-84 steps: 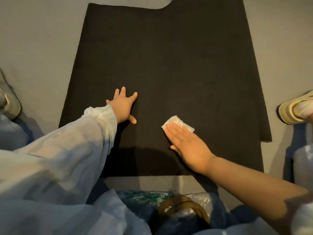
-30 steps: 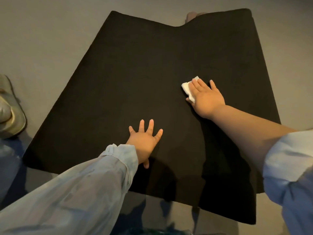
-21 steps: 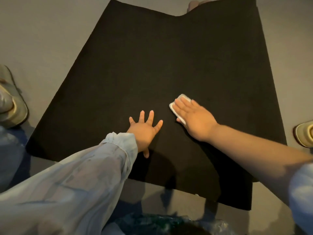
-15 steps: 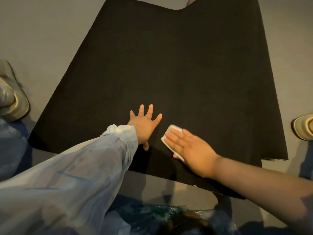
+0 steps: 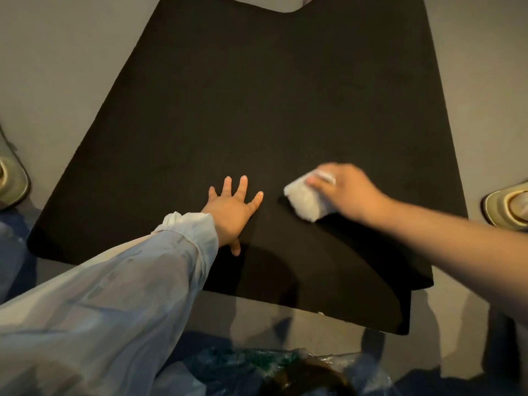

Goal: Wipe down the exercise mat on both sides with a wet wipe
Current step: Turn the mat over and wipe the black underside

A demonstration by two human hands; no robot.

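Observation:
The black exercise mat [image 5: 257,110] lies flat on the grey floor and fills most of the view. My left hand [image 5: 231,210] rests palm down on its near middle, fingers spread and straight, a pale sleeve covering the arm. To the right, my right hand [image 5: 345,190] is motion-blurred, its fingers curled over a bunched white wet wipe [image 5: 308,202]. The wipe sticks out to the left of the hand and casts a dark shadow on the mat beneath it. Whether the wipe touches the mat I cannot tell.
A pale shoe [image 5: 13,178] sits at the left edge of the view and another shoe [image 5: 508,208] at the right edge, both beside the mat. A crinkled clear plastic package [image 5: 271,372] lies near me below the mat's near edge. Grey floor [image 5: 57,67] surrounds the mat.
My right hand drew the wipe back from the far right of the mat to beside my left hand, then shifted right; the flat wipe is now bunched in its fingers. My left hand stayed put.

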